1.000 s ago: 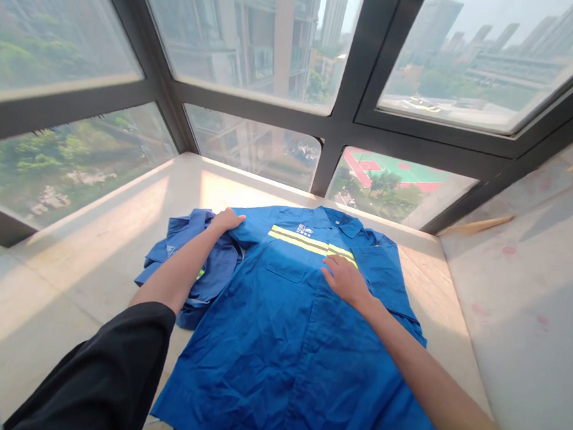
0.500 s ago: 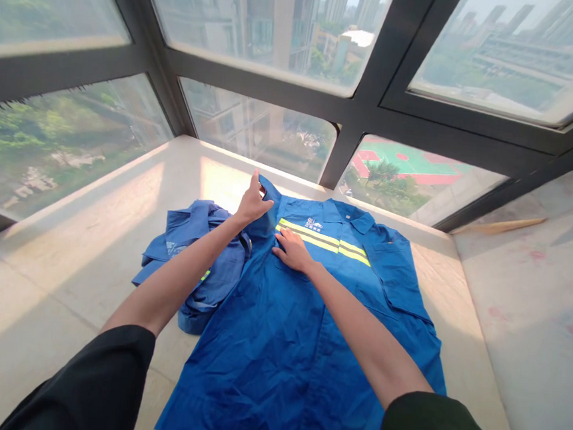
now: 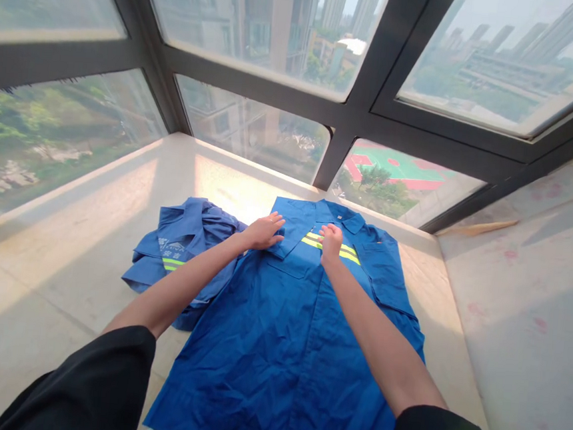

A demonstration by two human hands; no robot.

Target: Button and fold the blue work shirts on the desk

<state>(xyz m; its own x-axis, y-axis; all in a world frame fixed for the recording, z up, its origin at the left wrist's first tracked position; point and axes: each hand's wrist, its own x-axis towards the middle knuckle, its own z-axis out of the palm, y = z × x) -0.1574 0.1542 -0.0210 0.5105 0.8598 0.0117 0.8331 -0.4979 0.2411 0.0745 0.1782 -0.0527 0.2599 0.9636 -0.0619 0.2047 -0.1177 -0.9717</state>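
Note:
A bright blue work shirt (image 3: pixel 285 349) with yellow reflective stripes lies face up on a pale stone window ledge (image 3: pixel 62 255). Its left sleeve is folded over onto the chest. My left hand (image 3: pixel 263 232) lies flat on that folded sleeve, fingers stretched out. My right hand (image 3: pixel 331 240) presses on the chest stripes just right of the button line, fingers together and flat. A second, darker blue garment (image 3: pixel 183 246) lies crumpled to the left of the shirt, under my left forearm.
Large windows with dark frames (image 3: pixel 345 123) close the far side and the left of the ledge. A pale wall (image 3: pixel 536 284) rises at the right, with a wooden strip (image 3: pixel 476 226) at its foot.
My left hand has laid the lifted left sleeve down over the chest and now rests on it. My right hand has shifted right along the stripes.

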